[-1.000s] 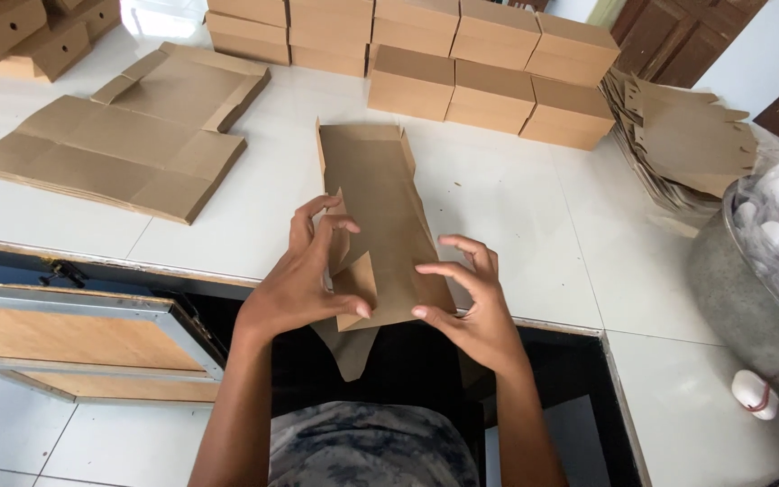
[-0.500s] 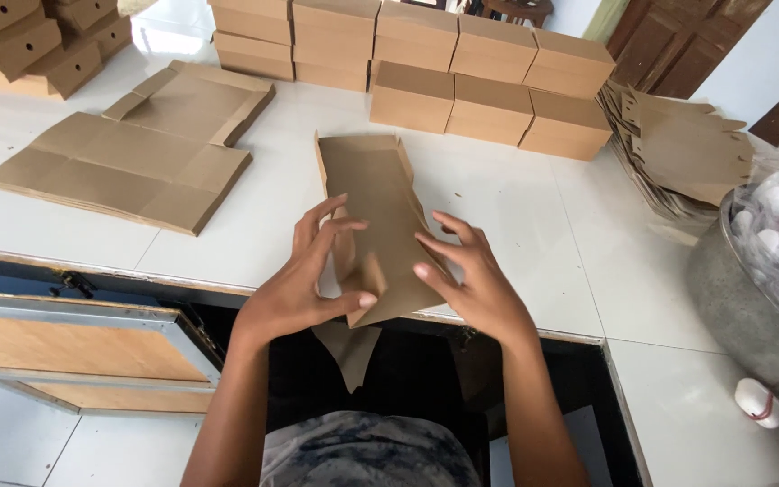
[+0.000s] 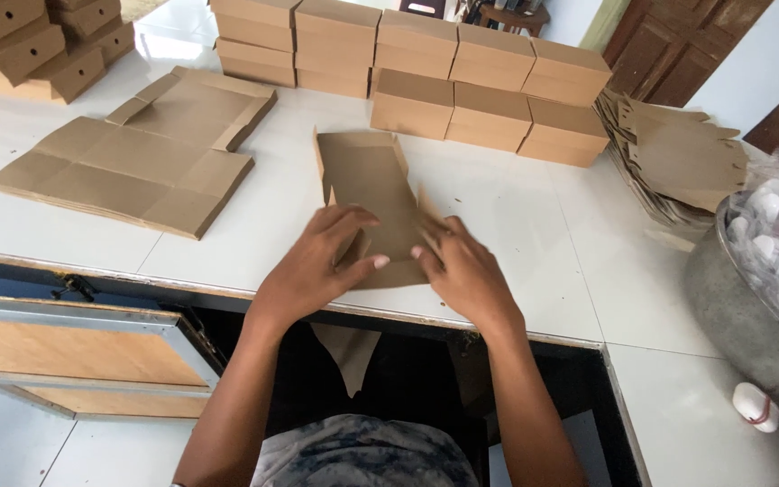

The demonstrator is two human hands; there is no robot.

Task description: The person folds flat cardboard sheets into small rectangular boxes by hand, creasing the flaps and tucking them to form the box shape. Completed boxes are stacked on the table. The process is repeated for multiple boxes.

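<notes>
Matt brown cardboard blank [image 3: 373, 194] lay under both hands, glossy white tabletop [image 3: 534, 225] beneath; beyond the fingers sat matt cardboard boxes [image 3: 489, 104], dull metal bowl [image 3: 741, 316] right

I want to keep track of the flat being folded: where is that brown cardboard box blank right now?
In the head view the cardboard box blank lies centre on the white table, near its front edge, under the left hand and right hand, in front of the stacked boxes.

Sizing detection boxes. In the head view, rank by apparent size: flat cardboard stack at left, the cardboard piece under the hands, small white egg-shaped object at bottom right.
1. Flat cardboard stack, largest.
2. Cardboard piece, both hands pressing on it; partly covered and hanging over the table edge, so its full extent is unsure.
3. White egg-shaped object, smallest by far, though near the camera.
</notes>
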